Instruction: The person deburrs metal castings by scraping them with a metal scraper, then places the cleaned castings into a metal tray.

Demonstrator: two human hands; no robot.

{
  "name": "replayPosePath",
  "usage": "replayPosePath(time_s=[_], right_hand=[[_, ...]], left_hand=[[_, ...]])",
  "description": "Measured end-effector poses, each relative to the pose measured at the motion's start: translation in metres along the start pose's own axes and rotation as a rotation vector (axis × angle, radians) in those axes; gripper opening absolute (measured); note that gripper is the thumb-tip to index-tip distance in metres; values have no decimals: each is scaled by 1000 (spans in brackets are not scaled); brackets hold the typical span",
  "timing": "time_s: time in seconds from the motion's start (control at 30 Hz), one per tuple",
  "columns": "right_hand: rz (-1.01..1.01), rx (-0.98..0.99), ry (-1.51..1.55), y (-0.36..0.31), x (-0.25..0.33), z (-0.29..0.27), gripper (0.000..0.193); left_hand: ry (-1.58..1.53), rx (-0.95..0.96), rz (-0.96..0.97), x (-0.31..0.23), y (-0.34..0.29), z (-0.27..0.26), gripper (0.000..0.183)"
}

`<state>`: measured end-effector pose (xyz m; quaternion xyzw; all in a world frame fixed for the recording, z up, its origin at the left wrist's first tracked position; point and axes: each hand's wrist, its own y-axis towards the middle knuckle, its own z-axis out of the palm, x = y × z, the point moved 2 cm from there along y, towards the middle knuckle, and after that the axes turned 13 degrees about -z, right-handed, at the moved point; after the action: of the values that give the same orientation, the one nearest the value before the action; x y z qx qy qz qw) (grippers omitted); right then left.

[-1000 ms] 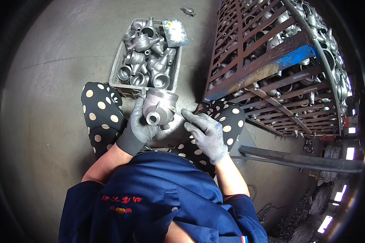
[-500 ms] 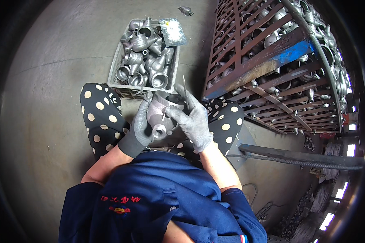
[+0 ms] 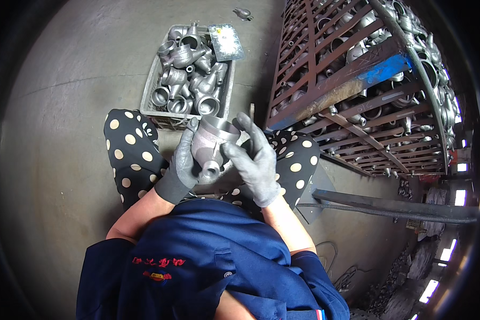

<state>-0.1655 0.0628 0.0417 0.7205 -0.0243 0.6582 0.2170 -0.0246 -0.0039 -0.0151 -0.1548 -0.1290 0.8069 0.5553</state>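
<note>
Threaded metal casting [image 3: 203, 146]: held between polka-dotted knees [image 3: 124, 143], gripped by the left hand [image 3: 183, 161], apparently to leave its mouth accessible. Saw the right hand [image 3: 255, 162] with thumb and forefinger parted near that mouth; couldn't tell whether gripping the thin upright strip [image 3: 252, 109].

Bare forearms [image 3: 287, 226] angle inward as the left hand [image 3: 184, 160], in a grey fabric glove, curls; the matching grey-gloved right hand [image 3: 256, 166] arches, thumb [image 3: 236, 154] parted from fingers [image 3: 257, 137].
</note>
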Motion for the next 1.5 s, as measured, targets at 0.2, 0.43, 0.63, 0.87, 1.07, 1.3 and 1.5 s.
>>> replayPosePath(time_s=[0.2, 0.43, 0.63, 0.87, 1.07, 1.3, 1.5], right_hand=[[80, 8, 58, 1, -2, -2, 63], [16, -51, -176, -2, -3, -5, 62], [-12, -28, -240, 1, -15, -10, 57], [372, 60, 208, -26, 17, -8, 46], [404, -28, 214, -24, -3, -10, 46], [436, -107, 433, -27, -39, -25, 44], [491, -135, 484, -32, -55, -33, 43]], left_hand=[[163, -80, 206, 1, 7, -14, 55], [389, -94, 328, -1, 3, -1, 54], [475, -220, 511, -6, 3, -6, 51], [367, -144, 499, -19, 7, -15, 46], [345, -192, 614, -33, 9, -30, 54], [605, -269, 469, -45, -8, -15, 32], [727, -333, 495, -44, -11, -11, 24]])
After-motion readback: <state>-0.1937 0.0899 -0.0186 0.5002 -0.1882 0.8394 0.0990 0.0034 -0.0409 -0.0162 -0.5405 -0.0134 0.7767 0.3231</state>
